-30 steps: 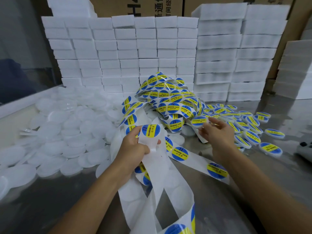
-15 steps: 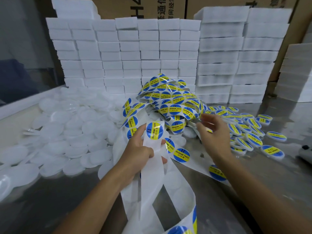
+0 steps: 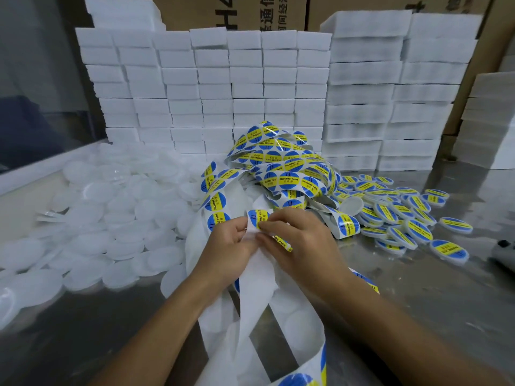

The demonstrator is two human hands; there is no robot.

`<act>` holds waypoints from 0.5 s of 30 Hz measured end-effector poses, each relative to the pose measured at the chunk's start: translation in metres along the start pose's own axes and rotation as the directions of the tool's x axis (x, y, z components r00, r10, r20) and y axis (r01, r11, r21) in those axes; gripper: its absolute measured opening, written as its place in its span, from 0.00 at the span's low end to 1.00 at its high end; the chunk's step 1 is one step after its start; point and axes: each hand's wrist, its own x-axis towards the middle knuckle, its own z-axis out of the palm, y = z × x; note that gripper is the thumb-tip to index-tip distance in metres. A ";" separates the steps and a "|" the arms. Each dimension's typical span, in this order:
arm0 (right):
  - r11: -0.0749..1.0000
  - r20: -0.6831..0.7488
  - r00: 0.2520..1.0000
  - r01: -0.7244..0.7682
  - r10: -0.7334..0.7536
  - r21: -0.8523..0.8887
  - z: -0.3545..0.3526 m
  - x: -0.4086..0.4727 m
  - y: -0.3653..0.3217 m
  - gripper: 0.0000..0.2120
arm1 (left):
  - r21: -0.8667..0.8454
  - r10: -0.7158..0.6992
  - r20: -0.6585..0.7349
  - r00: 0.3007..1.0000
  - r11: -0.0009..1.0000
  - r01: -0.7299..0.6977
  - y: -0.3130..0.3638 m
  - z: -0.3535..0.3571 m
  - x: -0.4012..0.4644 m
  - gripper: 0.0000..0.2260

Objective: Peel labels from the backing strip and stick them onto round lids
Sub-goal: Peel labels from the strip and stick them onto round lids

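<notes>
The tabletop is dull grey metal with a soft shine. The lids look like cloudy white plastic. The backing strip is smooth white paper, its labels glossy. Behind, brown cardboard boxes.

The labels are blue rounds crossed by a yellow band with dark print; their strip is white. At nine o'clock lie translucent white lids, at twelve white blocks before brown cartons, whose print is probably black.
</notes>
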 end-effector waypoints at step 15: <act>0.388 0.249 0.604 -0.723 0.757 0.571 -0.006 0.006 0.014 0.03 | 0.223 0.081 -0.063 0.995 0.973 -0.066 -0.011 -0.002 0.008 0.17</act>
